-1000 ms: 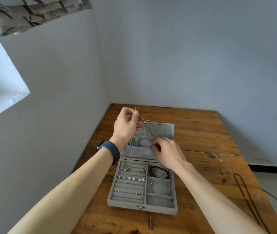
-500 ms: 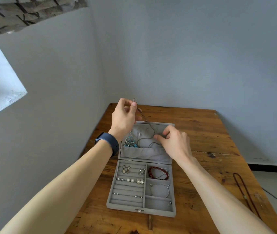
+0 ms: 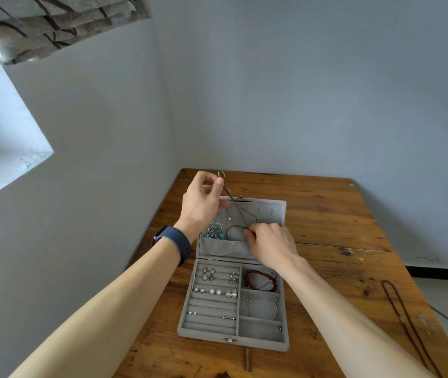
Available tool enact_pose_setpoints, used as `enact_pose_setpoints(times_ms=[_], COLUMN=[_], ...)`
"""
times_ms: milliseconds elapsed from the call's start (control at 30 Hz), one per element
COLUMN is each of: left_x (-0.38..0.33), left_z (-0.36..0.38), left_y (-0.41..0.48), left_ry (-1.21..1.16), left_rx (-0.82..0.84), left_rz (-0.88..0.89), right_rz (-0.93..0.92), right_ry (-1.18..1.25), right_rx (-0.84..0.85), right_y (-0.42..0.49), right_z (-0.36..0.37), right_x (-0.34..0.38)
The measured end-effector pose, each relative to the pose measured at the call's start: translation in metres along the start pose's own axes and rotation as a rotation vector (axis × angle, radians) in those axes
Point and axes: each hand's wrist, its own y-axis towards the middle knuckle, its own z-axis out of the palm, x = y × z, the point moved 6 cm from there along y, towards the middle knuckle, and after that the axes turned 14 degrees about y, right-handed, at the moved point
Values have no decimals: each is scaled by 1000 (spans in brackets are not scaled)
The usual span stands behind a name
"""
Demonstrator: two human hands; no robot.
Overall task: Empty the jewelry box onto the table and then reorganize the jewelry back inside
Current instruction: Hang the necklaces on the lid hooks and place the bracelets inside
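Grey jewelry box [image 3: 207, 335], left hand [image 3: 203, 206], right hand [image 3: 272, 245] seemingly pinching dark cord [image 3: 237, 209]

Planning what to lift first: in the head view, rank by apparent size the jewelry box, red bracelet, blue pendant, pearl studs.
1. jewelry box
2. red bracelet
3. blue pendant, partly hidden in the lid pocket, so nearly tied with the bracelet
4. pearl studs

A plain room in a home
A wooden surface [image 3: 326, 214] is set in a corner of bare pale walls [image 3: 299, 91]; a window recess [image 3: 4, 148] is topped by a patterned curtain [image 3: 53, 23], and a jewelry box [image 3: 261, 344] lies open
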Motion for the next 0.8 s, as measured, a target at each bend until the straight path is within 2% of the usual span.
enact_pose_setpoints(times_ms=[100,167,267,500,600,700,800], left_x=[4,6,7,6,6,7,9], left_z=[3,5,8,18,23,24,25], left_y=[0,0,1,-1,-3,-4,-5], left_ry=[34,73,132,170,191,212,224], left_rx=[34,48,59,74,89,95,95], left_rz=[-5,6,26,42,66,81,83], right_rz=[2,21,32,-24,-85,-63,-63], right_ry=[-11,86,221,349,454,519,528], right_rx=[108,142,59,-295,-276,-208,-216], right_y=[0,-1,-1,-6,-4,-2,0], right_z=[6,2,-12,-38,-39,-34,-30], right_x=[1,0,-3,3,9,11,11])
